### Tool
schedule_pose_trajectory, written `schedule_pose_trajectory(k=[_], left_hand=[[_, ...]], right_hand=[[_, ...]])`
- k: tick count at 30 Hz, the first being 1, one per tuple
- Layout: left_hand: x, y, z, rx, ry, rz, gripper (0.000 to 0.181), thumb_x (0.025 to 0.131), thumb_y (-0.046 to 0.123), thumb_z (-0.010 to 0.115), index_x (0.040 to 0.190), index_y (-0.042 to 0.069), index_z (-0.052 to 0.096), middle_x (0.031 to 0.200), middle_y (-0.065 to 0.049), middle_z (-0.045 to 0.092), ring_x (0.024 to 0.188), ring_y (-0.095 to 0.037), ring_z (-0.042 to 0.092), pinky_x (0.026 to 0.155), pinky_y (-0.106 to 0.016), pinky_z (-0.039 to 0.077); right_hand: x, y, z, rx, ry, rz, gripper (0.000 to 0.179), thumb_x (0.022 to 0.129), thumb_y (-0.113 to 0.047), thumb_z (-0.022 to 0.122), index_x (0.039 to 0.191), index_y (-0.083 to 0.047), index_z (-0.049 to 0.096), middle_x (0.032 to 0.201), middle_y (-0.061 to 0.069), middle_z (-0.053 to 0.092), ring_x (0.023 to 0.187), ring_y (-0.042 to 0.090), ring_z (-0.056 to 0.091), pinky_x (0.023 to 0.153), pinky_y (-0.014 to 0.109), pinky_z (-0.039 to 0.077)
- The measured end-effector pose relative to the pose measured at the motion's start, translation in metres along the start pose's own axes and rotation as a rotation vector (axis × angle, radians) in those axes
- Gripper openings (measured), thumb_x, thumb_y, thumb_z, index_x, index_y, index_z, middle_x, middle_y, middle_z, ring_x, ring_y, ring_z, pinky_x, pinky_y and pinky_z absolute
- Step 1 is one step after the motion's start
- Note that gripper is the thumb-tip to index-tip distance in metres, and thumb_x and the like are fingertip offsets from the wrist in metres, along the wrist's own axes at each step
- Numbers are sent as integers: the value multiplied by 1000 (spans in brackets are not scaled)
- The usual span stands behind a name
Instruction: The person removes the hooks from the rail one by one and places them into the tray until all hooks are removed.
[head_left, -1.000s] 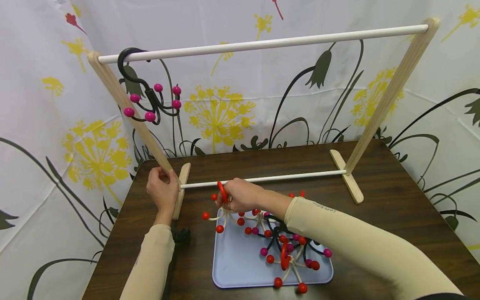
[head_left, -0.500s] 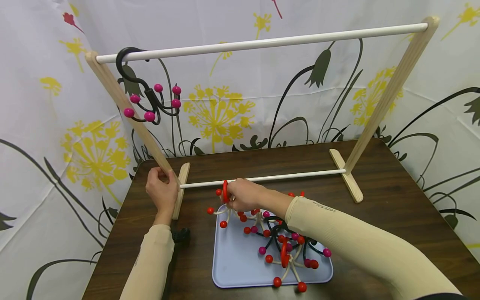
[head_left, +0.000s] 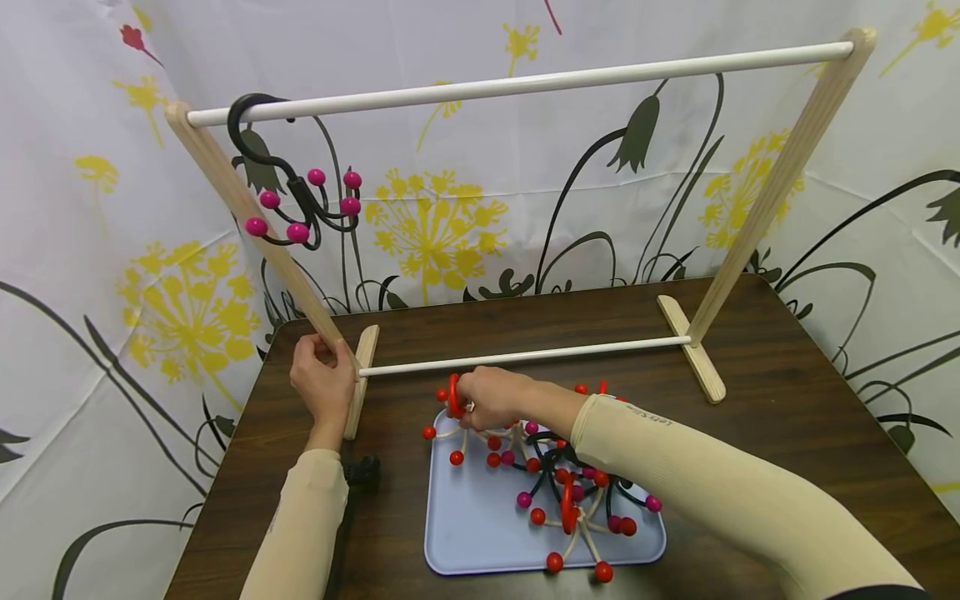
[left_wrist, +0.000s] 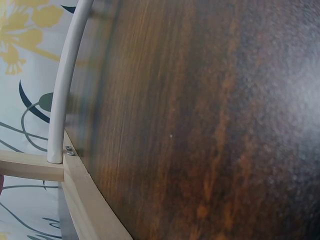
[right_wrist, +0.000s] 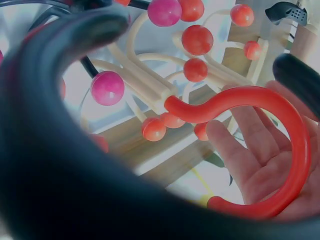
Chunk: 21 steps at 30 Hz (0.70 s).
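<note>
My right hand (head_left: 491,398) grips a small hanger (head_left: 454,398) with a red hook and pale arms tipped with red balls, above the back left corner of a pale blue tray (head_left: 465,533). In the right wrist view a red hook (right_wrist: 300,142) crosses in front of the palm; I cannot tell whether it is the gripped one. At the left foot of a wooden stand (head_left: 525,83) my left hand (head_left: 324,379) holds the upright. A black hanger (head_left: 303,196) with magenta balls hangs at the left end of the white top bar.
Several more hangers lie tangled in the tray, including a red-hooked one (head_left: 569,508) at the front; my forearm hides part of them. A white lower bar (head_left: 592,352) runs close behind my right hand. A small black object (head_left: 363,471) sits beside the left sleeve.
My right hand has shifted slightly right with the red-hooked hanger, whose balls have swung and turned. The left hand stays on the upright.
</note>
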<state>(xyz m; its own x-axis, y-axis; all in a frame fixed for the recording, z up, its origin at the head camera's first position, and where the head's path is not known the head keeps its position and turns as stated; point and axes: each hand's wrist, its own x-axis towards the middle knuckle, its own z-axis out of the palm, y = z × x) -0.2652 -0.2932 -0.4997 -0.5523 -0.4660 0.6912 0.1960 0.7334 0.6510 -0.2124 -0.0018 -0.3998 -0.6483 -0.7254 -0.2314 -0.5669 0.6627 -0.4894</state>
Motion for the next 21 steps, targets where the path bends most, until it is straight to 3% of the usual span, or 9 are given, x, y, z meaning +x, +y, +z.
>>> schedule_pose_trajectory(k=[7, 15, 21], left_hand=[[0, 2, 0, 0, 11, 13, 15, 85, 7, 70, 91, -4, 63, 83, -17, 62, 74, -26, 64, 59, -3, 36], [-1, 4, -1, -2, 11, 13, 15, 85, 7, 71, 91, -4, 63, 83, -17, 62, 74, -27, 64, 59, -3, 35], [-1, 4, -1, 5, 13, 13, 16, 85, 8, 71, 91, -4, 63, 83, -17, 62, 74, -27, 64, 60, -4, 35]], right_hand=[[-2, 1, -1, -63, -25, 5, 14, 89, -24, 72, 101, -17, 73, 102, -6, 71, 77, 9, 59, 68, 23, 48], [-3, 2, -2, -50, -50, -5, 25, 92, -25, 69, 115, -18, 73, 111, -7, 71, 102, 9, 63, 90, 31, 49], [-5, 4, -3, -65, -43, 2, 26, 92, -25, 68, 117, -20, 72, 108, -9, 71, 100, 9, 61, 90, 32, 48]])
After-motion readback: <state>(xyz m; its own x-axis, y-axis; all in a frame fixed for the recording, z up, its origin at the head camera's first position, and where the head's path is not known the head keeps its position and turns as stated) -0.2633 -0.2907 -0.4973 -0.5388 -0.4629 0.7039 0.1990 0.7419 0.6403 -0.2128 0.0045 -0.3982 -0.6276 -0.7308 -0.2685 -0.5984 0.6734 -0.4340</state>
